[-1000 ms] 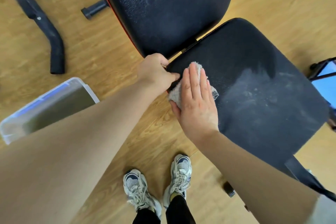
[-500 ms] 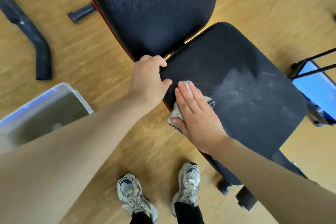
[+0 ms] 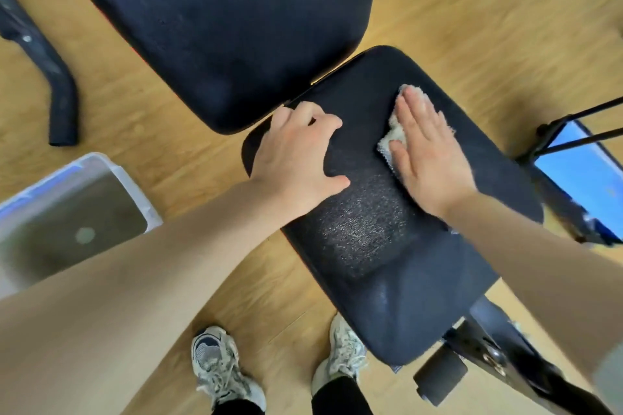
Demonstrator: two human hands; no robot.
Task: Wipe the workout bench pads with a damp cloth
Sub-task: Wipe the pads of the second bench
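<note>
The black seat pad (image 3: 387,246) of the workout bench lies in the middle of the view, with the black back pad (image 3: 219,20) above it. A pale cloth (image 3: 392,135) lies flat on the seat pad's far half. My right hand (image 3: 428,155) presses it down with straight fingers, covering most of it. My left hand (image 3: 296,158) rests on the seat pad's near-left corner, fingers bent over the edge by the gap between the pads. A wet, shiny patch shows on the pad between my wrists.
A clear plastic tub (image 3: 67,212) with water stands on the wood floor at the left. A black curved bar (image 3: 54,84) lies at the far left. A blue object on a black stand (image 3: 580,172) is at the right. The bench frame and a foam roller (image 3: 441,377) are lower right.
My right hand slid the cloth from the seat pad's left edge across to its far right part. My left hand stayed at the pad's corner. The view shifted so the seat sits lower.
</note>
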